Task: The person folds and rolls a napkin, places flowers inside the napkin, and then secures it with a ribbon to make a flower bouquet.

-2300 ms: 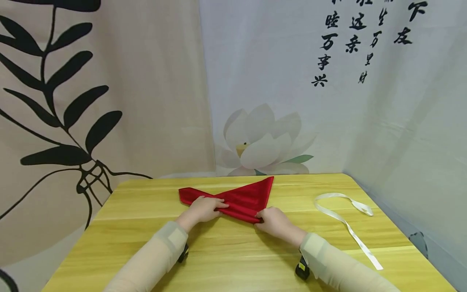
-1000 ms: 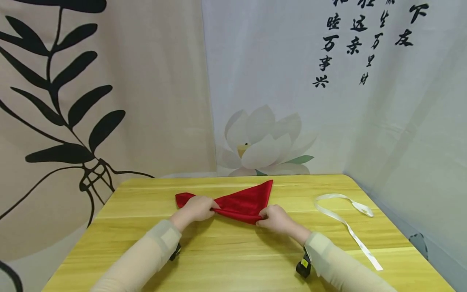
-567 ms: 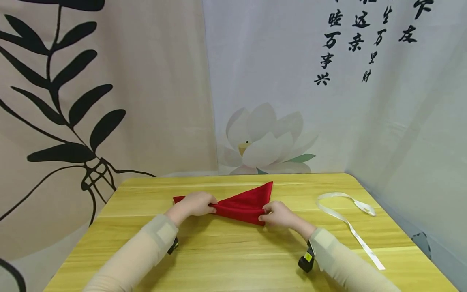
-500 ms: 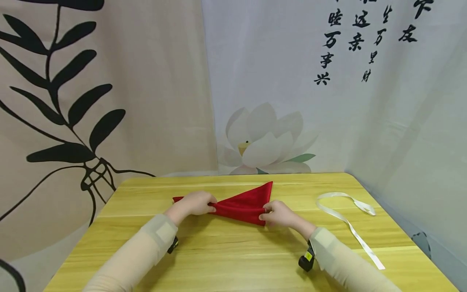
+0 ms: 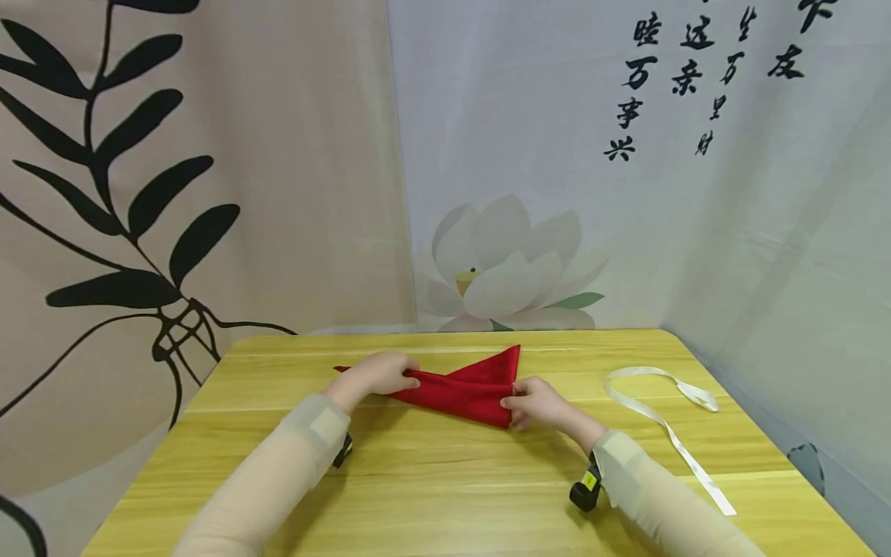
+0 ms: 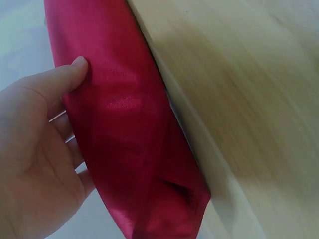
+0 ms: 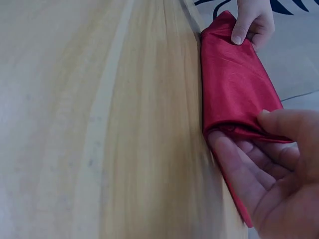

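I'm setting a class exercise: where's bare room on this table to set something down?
The yellow wooden table is bare left of the left cream sleeve, between it and the right cream sleeve, and, beyond the right hand, between the shiny red folded cloth and curved white ribbon. Crowded: around the cloth, which that hand and the left hand pinch.

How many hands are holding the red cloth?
2: the left hand pinches the red cloth toward its left end, the right hand toward its right end.

The cloth (image 5: 459, 399) is red, the table (image 5: 445, 483) yellow-grained.
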{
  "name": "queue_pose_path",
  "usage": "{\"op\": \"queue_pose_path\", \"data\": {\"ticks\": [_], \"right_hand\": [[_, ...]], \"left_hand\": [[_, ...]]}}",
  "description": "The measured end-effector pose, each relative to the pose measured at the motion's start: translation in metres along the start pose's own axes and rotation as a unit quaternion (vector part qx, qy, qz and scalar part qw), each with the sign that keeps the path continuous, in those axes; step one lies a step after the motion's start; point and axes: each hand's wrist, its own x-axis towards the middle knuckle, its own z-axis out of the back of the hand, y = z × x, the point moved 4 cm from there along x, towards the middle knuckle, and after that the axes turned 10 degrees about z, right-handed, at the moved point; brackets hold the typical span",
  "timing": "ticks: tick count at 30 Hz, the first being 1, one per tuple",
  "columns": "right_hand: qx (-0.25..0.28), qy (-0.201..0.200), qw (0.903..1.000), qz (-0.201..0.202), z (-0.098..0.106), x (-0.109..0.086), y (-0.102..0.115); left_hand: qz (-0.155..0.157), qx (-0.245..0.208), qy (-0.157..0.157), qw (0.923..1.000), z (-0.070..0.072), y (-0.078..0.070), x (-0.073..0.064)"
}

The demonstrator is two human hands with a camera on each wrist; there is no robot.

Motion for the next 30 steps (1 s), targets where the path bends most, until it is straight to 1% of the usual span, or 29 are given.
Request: {"op": "queue_pose_path", "data": {"ticks": [3,8,12,17,26,30], "right_hand": [[0.003,-0.009,0.9999,-0.014,0.002,0.0,-0.002],[-0.017,-0.018,0.9995,-0.019,0.004,0.0,-0.005],[-0.024,-0.025,0.9993,-0.016,0.005,0.001,-0.007],[-0.021,-0.029,0.9992,-0.017,0.006,0.001,-0.008],[0.0,-0.041,0.9987,-0.029,0.005,0.0,-0.006],[0.029,-0.05,0.9976,-0.038,0.003,0.001,-0.008]], "left_hand": [[0.015,0.006,-0.009,0.9998,0.0,-0.001,0.005],[0.037,0.029,-0.031,0.9984,-0.002,-0.001,0.011],[0.043,0.042,-0.046,0.9971,-0.002,-0.003,0.014],[0.045,0.052,-0.047,0.9965,-0.001,-0.006,0.015],[0.055,0.06,-0.056,0.9951,-0.004,-0.005,0.017],[0.058,0.056,-0.063,0.9948,-0.005,-0.006,0.018]]}}
